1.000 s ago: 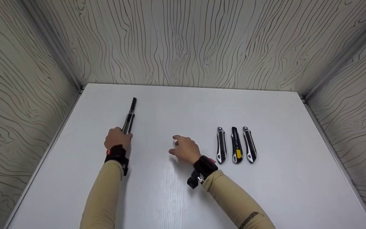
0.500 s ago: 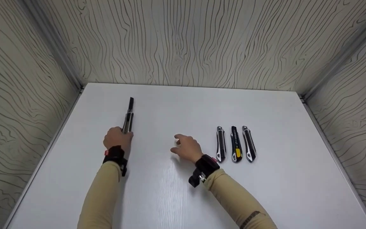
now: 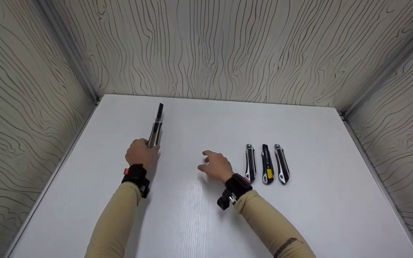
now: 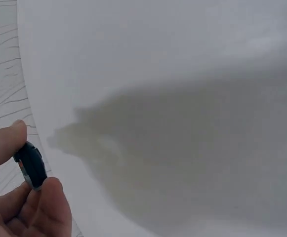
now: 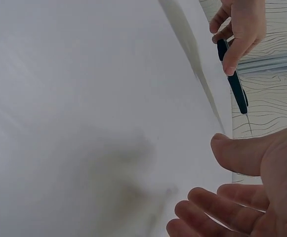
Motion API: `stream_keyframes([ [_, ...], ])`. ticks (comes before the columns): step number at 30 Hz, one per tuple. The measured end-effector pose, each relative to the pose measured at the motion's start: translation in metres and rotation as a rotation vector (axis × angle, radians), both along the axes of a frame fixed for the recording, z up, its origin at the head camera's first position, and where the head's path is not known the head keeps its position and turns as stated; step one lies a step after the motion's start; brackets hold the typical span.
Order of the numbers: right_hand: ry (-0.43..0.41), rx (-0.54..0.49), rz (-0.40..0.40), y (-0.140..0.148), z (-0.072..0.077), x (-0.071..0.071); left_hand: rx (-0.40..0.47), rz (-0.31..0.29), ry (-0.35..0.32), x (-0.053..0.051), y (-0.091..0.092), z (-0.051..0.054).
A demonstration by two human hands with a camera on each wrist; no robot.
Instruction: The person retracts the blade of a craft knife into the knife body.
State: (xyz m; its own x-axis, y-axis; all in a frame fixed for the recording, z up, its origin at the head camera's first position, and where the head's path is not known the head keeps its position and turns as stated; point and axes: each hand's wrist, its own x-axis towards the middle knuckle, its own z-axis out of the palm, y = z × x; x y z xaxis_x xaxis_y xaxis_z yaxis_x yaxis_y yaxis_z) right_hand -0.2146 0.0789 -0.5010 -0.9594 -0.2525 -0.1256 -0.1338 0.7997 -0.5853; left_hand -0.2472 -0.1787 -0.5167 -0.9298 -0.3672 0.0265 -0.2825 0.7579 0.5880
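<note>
My left hand (image 3: 141, 153) grips a utility knife (image 3: 154, 134) by the rear of its handle. Its long dark blade (image 3: 160, 111) is extended and points toward the back wall. In the left wrist view, the handle's butt end (image 4: 33, 165) shows between thumb and fingers. The right wrist view shows the same knife (image 5: 238, 91) from the side, raised above the table. My right hand (image 3: 218, 166) hovers over the middle of the table, holding nothing. Thumb and fingers are apart, as the right wrist view of this hand (image 5: 262, 182) shows.
Right of my right hand, a silver-and-black utility knife (image 3: 250, 163), a black one with a yellow slider (image 3: 267, 165) and another silver-and-black one (image 3: 281, 165) lie side by side on the white table (image 3: 199, 118). Patterned panels (image 3: 206, 46) enclose the back and sides.
The left hand has shifted slightly right and away from me with the utility knife. The right hand has drifted a little right, and the head view has tilted slightly. The lying knives stay put.
</note>
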Motion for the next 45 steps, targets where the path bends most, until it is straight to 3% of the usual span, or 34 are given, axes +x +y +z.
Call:
stream_keyframes([
  [4,-0.002,-0.005,-0.014,0.008,0.0,0.001,0.037,-0.024,0.016,0.001,0.016,0.001],
  [8,0.006,-0.011,-0.033,0.017,0.001,0.001,0.065,-0.089,0.042,0.004,0.034,0.001],
  [17,0.026,0.012,-0.093,0.035,0.006,-0.002,0.1,-0.201,0.082,0.015,0.08,0.0],
  [27,0.059,-0.04,-0.142,0.055,0.009,-0.01,0.105,-0.31,0.097,0.029,0.126,0.003],
  [31,0.0,-0.153,-0.194,0.061,0.007,-0.015,0.095,-0.356,0.123,0.036,0.14,0.004],
  [38,-0.218,-0.59,-0.335,0.061,0.007,-0.022,0.103,-0.405,0.146,0.047,0.154,0.007],
  [41,-0.24,-0.673,-0.404,0.06,0.009,-0.023,0.095,-0.422,0.144,0.05,0.158,0.006],
  [45,-0.253,-0.706,-0.472,0.059,0.01,-0.025,0.082,-0.437,0.148,0.053,0.162,0.006],
])
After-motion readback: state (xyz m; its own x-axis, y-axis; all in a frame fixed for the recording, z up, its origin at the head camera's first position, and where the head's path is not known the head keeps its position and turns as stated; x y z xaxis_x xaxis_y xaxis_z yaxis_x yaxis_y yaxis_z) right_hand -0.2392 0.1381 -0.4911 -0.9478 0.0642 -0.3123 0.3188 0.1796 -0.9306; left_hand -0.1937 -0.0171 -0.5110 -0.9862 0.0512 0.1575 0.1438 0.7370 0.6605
